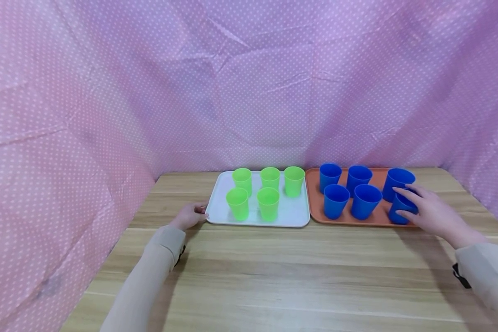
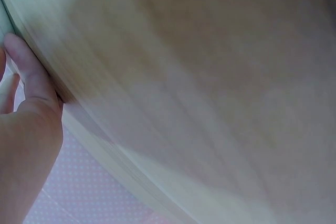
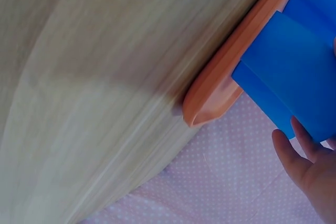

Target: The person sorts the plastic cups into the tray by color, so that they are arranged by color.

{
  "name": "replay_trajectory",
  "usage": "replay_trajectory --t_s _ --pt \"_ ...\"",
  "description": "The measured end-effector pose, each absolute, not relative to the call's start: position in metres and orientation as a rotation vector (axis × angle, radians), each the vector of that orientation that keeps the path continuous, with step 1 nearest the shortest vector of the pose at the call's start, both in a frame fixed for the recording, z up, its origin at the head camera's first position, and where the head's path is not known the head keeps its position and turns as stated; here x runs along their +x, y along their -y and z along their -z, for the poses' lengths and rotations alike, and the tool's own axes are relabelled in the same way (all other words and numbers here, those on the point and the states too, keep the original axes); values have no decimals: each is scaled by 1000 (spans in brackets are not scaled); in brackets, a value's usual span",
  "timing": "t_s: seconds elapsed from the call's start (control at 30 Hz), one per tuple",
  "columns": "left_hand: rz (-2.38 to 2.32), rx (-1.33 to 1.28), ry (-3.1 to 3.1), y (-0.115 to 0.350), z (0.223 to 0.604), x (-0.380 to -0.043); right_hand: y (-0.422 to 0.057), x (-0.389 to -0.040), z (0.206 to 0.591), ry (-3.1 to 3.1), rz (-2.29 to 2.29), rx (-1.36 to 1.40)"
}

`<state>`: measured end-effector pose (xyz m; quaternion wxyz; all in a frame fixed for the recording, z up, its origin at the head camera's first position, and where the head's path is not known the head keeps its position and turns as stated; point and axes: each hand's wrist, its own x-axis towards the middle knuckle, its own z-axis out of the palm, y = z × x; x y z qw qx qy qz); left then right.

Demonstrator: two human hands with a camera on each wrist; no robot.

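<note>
My left hand (image 1: 189, 215) touches the left front corner of a white tray (image 1: 217, 210); in the left wrist view its extended finger (image 2: 32, 69) lies along the tray's side. On that tray stand several light green cups, among them a front-left one (image 1: 238, 205) and a back-right one (image 1: 293, 183). My right hand (image 1: 433, 212) holds the front-right blue cup (image 1: 398, 213), fingers and thumb spread around it. The hand hides part of this cup's rim and side. In the right wrist view the blue cup (image 3: 289, 69) overlaps the orange tray (image 3: 210, 90).
Several more blue cups stand on the orange tray (image 1: 375, 220), one right behind the held cup (image 1: 396, 182). Both trays sit edge to edge at the back of the wooden table (image 1: 274, 272). A pink dotted cloth (image 1: 249, 92) hangs behind and beside the table.
</note>
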<state>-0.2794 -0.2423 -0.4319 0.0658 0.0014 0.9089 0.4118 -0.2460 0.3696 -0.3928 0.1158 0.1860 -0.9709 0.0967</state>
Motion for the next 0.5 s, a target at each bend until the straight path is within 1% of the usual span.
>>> replay_trajectory --t_s 0.5 --pt "-1249 37 -2739 241 432 -283 -373 -245 389 2806 -301 491"
